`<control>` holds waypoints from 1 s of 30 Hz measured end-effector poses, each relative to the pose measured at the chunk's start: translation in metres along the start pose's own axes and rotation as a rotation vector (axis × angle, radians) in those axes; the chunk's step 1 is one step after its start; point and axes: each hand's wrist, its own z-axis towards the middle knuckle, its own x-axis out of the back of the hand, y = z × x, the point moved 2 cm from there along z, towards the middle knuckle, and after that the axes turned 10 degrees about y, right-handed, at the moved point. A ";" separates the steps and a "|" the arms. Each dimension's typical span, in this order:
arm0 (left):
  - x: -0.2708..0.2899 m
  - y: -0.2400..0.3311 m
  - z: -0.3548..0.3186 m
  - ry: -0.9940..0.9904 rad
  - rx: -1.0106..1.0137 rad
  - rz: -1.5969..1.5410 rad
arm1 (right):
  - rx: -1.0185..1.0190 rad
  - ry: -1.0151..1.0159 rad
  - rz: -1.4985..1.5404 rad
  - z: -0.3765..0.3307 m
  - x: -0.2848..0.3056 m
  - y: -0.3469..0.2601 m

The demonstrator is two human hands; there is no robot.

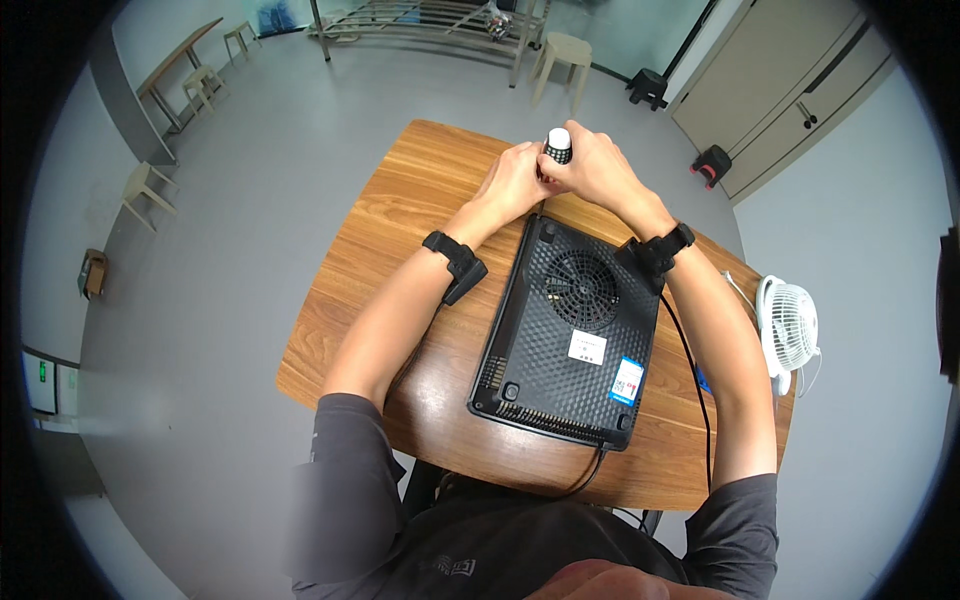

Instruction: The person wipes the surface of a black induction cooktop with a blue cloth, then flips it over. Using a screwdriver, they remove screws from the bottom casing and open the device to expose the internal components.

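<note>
At the far side of the wooden table, both my hands meet around a small cylinder (pixel 559 146) with a white top and a black-and-white checked body; its lower part is hidden. My right hand (pixel 598 170) wraps it from the right, thumb across the front. From the left, my left hand (pixel 513 180) closes in against it, its fingertips mostly covered. Just nearer to me, an induction cooker (pixel 560 345) lies bottom up, showing a round fan grille, small feet and two labels. My forearms pass on either side of it.
Under everything is a wood-grain table (pixel 345 300). A small white fan (pixel 790 325) sits at its right edge, beyond my right forearm. A black cable (pixel 690 350) runs between the cooker and that arm. Stools (pixel 563 60) and a metal rack (pixel 420 25) stand farther back.
</note>
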 end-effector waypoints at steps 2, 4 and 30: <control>-0.001 -0.001 0.001 0.033 -0.029 0.035 | 0.012 0.012 0.028 -0.003 0.001 -0.002; 0.000 -0.002 0.001 0.032 -0.033 0.057 | 0.002 -0.005 0.014 -0.003 0.001 -0.002; 0.020 0.006 -0.009 -0.228 0.125 -0.085 | 0.093 0.082 0.072 -0.006 0.001 0.009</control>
